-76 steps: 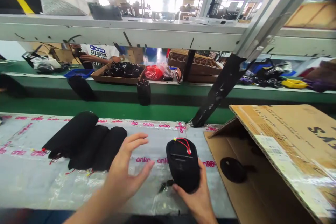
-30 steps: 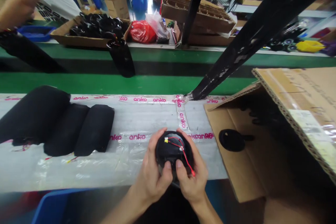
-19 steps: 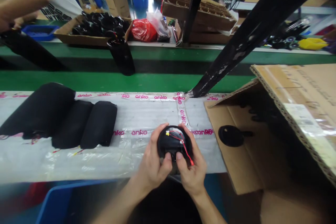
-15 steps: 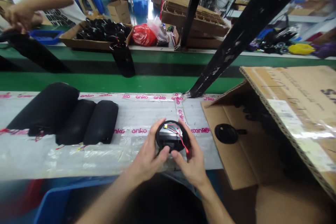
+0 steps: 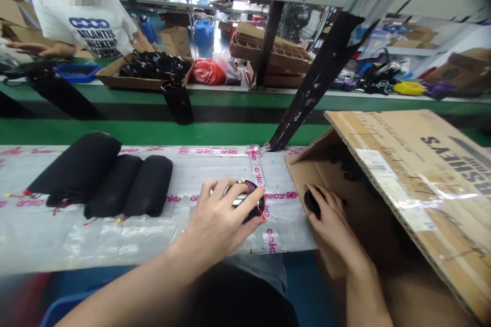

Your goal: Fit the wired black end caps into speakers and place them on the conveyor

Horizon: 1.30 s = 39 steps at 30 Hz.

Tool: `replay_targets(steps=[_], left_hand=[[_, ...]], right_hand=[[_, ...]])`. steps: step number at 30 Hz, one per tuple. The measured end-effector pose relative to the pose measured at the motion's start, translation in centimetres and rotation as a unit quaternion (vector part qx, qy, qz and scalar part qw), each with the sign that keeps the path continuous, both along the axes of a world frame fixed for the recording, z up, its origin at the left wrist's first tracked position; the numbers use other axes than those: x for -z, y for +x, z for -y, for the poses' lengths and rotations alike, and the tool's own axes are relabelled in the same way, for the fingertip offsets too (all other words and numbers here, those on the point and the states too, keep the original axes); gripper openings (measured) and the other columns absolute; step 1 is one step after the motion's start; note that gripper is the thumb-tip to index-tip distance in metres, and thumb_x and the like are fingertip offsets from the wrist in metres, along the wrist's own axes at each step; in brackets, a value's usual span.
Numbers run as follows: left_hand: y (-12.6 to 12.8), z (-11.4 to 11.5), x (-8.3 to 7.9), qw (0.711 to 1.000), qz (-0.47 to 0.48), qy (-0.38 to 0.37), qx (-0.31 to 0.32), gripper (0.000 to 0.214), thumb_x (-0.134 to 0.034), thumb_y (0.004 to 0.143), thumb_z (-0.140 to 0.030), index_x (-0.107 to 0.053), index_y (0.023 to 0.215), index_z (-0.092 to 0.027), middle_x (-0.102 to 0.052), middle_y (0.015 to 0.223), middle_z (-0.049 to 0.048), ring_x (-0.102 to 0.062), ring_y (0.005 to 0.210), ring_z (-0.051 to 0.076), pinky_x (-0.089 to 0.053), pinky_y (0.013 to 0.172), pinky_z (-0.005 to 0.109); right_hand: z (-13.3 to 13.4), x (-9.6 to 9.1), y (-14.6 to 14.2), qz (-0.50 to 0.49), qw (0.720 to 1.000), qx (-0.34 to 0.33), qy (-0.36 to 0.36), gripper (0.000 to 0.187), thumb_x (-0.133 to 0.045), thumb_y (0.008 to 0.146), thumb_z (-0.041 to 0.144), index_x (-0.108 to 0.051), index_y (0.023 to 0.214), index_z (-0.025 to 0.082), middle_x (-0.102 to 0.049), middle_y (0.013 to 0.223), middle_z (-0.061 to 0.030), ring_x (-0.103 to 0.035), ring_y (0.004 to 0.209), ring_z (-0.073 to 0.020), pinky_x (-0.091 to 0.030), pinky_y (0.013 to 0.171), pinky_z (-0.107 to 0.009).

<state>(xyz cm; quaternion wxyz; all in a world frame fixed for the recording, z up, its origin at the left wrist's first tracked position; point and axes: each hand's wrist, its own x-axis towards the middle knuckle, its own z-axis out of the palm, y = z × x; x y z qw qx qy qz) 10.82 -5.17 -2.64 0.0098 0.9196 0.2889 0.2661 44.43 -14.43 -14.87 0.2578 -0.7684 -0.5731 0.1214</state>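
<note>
Mostly hidden: a round black housing (image 5: 248, 202), lying on the counter (image 5: 46, 245) under the closed, curved fingers of the left grip (image 5: 218, 209). Showing past those fingers, only part of the rim, a silver strip (image 5: 238, 200) and a thin red wire (image 5: 258, 208) with its end at the near edge. Underside out of sight, so the housing's full shape impossible to make out.

Also largely covered: a rounded black piece (image 5: 311, 203), on a cardboard box flap (image 5: 303, 184) and held by the curled fingers of the right grip (image 5: 333, 214). Most of its outline lost behind those fingers. Both grips closed on their own parts and well apart, the counter edge between them.

Both forearms cut off by the bottom of the view. Over the counter, clear plastic sheeting with pink-printed tape (image 5: 215, 151). To the left of the housing, three black padded rolls (image 5: 115, 179) lying side by side and touching, with short wires at their ends. Above and right, the box's printed cardboard lid (image 5: 399, 173) propped at a slant, its lettering upside down. Farther off, beyond a green conveyor belt (image 5: 153, 133), a cardboard tray of black parts (image 5: 146, 66), and at far left a co-worker's hand (image 5: 46, 49), too distant for much detail.
</note>
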Motion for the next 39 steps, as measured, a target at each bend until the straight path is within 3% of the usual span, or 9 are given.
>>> replay_targets(steps=[6, 10, 12, 15, 18, 22, 29, 34, 39], left_hand=[[1.0, -0.2, 2.0, 0.986, 0.160, -0.054, 0.016, 0.014, -0.069, 0.106, -0.015, -0.064, 0.118, -0.021, -0.083, 0.112, 0.0035, -0.077, 0.108, 0.025, -0.037, 0.104, 0.044], [1.4, -1.0, 3.0, 0.948, 0.270, -0.169, 0.008, 0.016, -0.080, 0.101, -0.021, -0.064, 0.098, -0.023, -0.083, 0.097, -0.0013, -0.081, 0.096, 0.021, -0.042, 0.104, 0.042], [1.6, -1.4, 3.1, 0.929, 0.293, -0.226, -0.001, 0.017, -0.083, 0.098, -0.027, -0.068, 0.091, -0.024, -0.084, 0.095, -0.0009, -0.081, 0.097, 0.023, -0.047, 0.099, 0.041], [1.8, -1.6, 2.7, 0.920, 0.298, -0.254, 0.008, 0.010, -0.081, 0.100, -0.027, -0.074, 0.094, -0.025, -0.085, 0.098, -0.0005, -0.080, 0.099, 0.023, -0.049, 0.095, 0.040], [2.1, -1.7, 2.4, 0.935, 0.287, -0.208, 0.022, 0.005, -0.078, 0.103, -0.022, -0.075, 0.100, -0.025, -0.086, 0.099, -0.0027, -0.081, 0.093, 0.020, -0.044, 0.098, 0.040], [2.7, -1.5, 2.2, 0.958, 0.261, -0.121, 0.001, 0.008, -0.073, 0.105, -0.016, -0.070, 0.101, -0.023, -0.084, 0.093, -0.0036, -0.079, 0.081, 0.016, -0.041, 0.096, 0.039], [3.5, -0.2, 1.7, 0.971, 0.218, -0.102, -0.003, 0.011, -0.064, 0.110, -0.015, -0.071, 0.107, -0.023, -0.085, 0.097, -0.0008, -0.078, 0.087, 0.019, -0.037, 0.095, 0.041], [2.9, -0.5, 1.7, 0.969, 0.227, -0.090, 0.032, 0.015, -0.076, 0.105, -0.036, -0.071, 0.109, -0.023, -0.085, 0.097, 0.0007, -0.080, 0.089, 0.021, -0.039, 0.093, 0.041], [2.7, -1.6, 1.7, 0.964, 0.223, -0.125, 0.065, 0.007, -0.071, 0.102, -0.016, -0.072, 0.102, -0.023, -0.082, 0.090, -0.0002, -0.078, 0.082, 0.019, -0.045, 0.085, 0.037]], right_hand=[[-0.3, -1.8, -2.2, -0.105, 0.993, 0.055, 0.011, 0.066, -0.079, 0.086, 0.053, -0.071, 0.144, 0.025, -0.075, 0.129, -0.0186, -0.068, 0.124, -0.0468, -0.050, 0.112, -0.073], [-1.5, -3.8, -5.9, -0.260, 0.965, 0.010, 0.027, 0.070, -0.032, 0.109, 0.072, -0.064, 0.151, 0.025, -0.081, 0.122, -0.0135, -0.081, 0.103, -0.0328, -0.066, 0.092, -0.052], [-2.2, -4.9, -7.7, -0.441, 0.897, -0.017, 0.022, 0.079, -0.019, 0.110, 0.074, -0.058, 0.155, 0.023, -0.083, 0.115, -0.0145, -0.083, 0.091, -0.0322, -0.068, 0.076, -0.049], [-3.3, -6.3, -9.7, -0.654, 0.754, -0.062, 0.025, 0.072, -0.042, 0.105, 0.076, -0.061, 0.152, 0.025, -0.083, 0.125, -0.0158, -0.083, 0.102, -0.0355, -0.069, 0.077, -0.049], [-3.9, -6.8, -10.7, -0.685, 0.717, -0.117, 0.054, 0.059, -0.054, 0.104, 0.070, -0.070, 0.142, 0.027, -0.081, 0.135, -0.0127, -0.078, 0.124, -0.0352, -0.064, 0.102, -0.051], [-3.8, -6.7, -11.3, -0.691, 0.707, -0.133, 0.066, 0.060, -0.053, 0.104, 0.068, -0.070, 0.146, 0.029, -0.080, 0.139, -0.0115, -0.077, 0.126, -0.0345, -0.059, 0.112, -0.053], [-3.5, -6.7, -13.1, -0.666, 0.736, -0.060, 0.101, 0.074, -0.032, 0.106, 0.075, -0.066, 0.152, 0.029, -0.086, 0.122, -0.0120, -0.079, 0.121, -0.0353, -0.054, 0.117, -0.059], [-2.9, -6.3, -12.8, -0.690, 0.713, -0.084, 0.089, 0.072, -0.033, 0.106, 0.074, -0.067, 0.152, 0.029, -0.086, 0.124, -0.0124, -0.080, 0.118, -0.0350, -0.055, 0.116, -0.058], [-2.8, -6.0, -10.2, -0.638, 0.757, -0.116, 0.085, 0.061, -0.047, 0.106, 0.065, -0.064, 0.153, 0.030, -0.076, 0.146, -0.0101, -0.072, 0.134, -0.0331, -0.049, 0.123, -0.055]])
